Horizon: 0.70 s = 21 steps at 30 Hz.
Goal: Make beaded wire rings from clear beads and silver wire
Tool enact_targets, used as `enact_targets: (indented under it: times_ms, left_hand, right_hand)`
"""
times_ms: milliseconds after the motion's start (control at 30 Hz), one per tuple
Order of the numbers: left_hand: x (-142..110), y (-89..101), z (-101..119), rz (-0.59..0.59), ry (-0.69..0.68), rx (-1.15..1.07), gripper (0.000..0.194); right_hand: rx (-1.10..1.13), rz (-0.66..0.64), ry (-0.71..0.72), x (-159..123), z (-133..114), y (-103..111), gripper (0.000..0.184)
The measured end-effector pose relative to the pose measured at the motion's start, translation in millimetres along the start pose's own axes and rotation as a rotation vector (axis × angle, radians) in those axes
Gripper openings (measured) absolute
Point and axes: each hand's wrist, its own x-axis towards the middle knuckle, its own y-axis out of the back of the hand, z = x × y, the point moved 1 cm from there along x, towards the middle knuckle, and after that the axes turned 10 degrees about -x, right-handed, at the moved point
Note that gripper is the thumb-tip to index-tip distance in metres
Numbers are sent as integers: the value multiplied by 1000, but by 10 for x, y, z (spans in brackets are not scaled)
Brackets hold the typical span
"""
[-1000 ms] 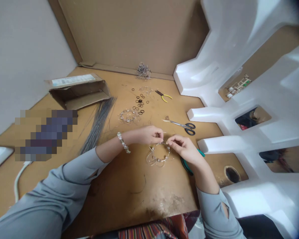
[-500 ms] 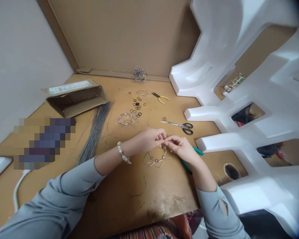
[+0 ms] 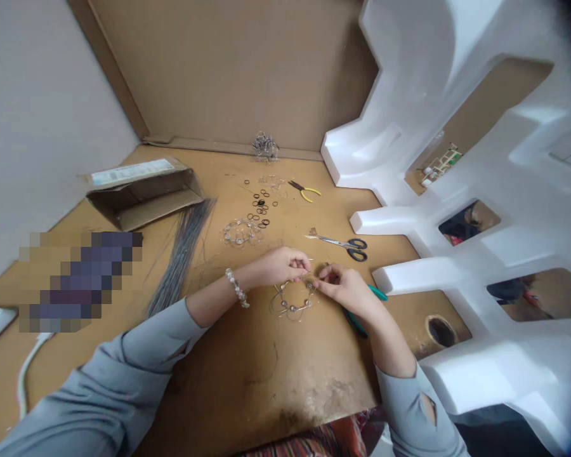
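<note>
Left hand (image 3: 285,266), palm down and fingers curled, pinches the beaded wire ring (image 3: 295,310)

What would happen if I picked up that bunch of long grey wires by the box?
The wires would probably feel springy, since they're thin but lie fairly straight. They might slide apart, as I see no tie around them. Stray ones at the side could snag on the box.

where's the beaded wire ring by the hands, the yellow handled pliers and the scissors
round silver wire ring with clear beads (image 3: 293,309), head view, on a lower bead
yellow-handled metal pliers (image 3: 302,189), head view, at the pivot
black-handled steel scissors (image 3: 346,245), head view, near the pivot
</note>
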Motion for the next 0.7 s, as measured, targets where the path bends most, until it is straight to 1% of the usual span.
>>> enact_targets:
  times_ms: [67,167,267,367,467,600,700]
  left_hand:
    - [7,2,-20,11,2,8,14]
    - [3,7,-27,16,1,-12,13]
    - [-1,15,-44,14,-22,-28,11]
    - [3,17,-71,4,-32,-38,8]
    - [4,12,-69,-46,-14,-56,7]
    - [-8,10,-28,-121,-6,-42,12]
    - [-24,5,11,-110,-64,86,18]
  right_hand:
    - [-166,-29,-33,-55,-77,20,32]
    - [-371,-5,-74,-115,-209,-8,31]
    - [-490,33,-78,-129,-295,-94,27]
    - [-552,50,-53,-108,-302,-154,17]
    - [-521,63,-37,-77,-247,-142,11]
    - [-313,63,-27,-45,-138,-83,14]
    - [-166,47,12,-29,-65,-69,19]
